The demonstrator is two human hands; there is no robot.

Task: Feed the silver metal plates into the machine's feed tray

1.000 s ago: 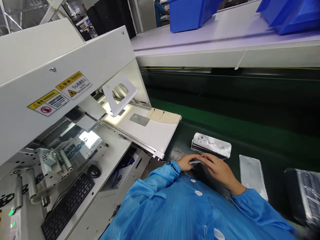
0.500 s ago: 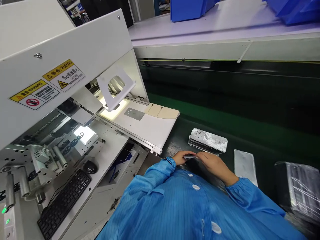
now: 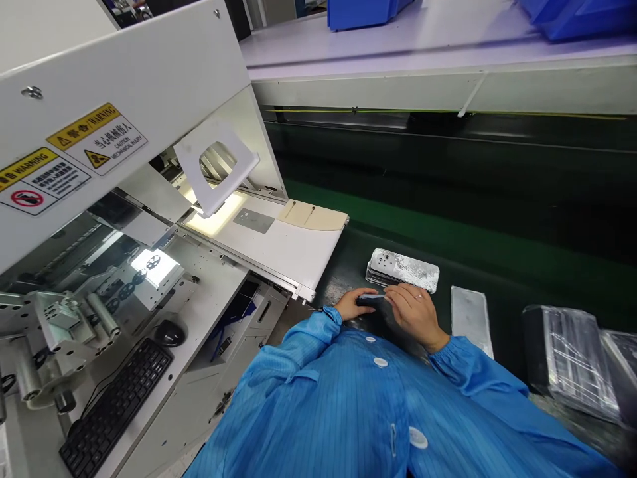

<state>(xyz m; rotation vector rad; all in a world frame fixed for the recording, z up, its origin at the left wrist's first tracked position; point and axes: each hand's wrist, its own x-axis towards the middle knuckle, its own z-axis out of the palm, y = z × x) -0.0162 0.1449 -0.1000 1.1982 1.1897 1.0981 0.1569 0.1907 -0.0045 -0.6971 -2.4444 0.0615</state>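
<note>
Low in front of my body, my left hand grips a thin dark phone back panel by its left end, thumb and fingers on either side. My right hand is at the panel's right end, its fingers bent and pinched together at the edge; a ring shows on one finger. Whether a film lies between those fingertips is too small to see. Just beyond the hands is a stack of phone back panels, the top one silvery with camera holes. To the right of my right hand lies a flat silvery sheet.
A white machine with warning labels stands at left. A grey phone panel lies on its white feed plate. Below are a keyboard and mouse. Plastic-wrapped packs sit right; a shelf spans the back.
The view has shifted, so the scene sits further left and slightly higher. My right hand's fingers have gone from stretched over the panel's end to bent, and more of the panel's bluish face shows.
</note>
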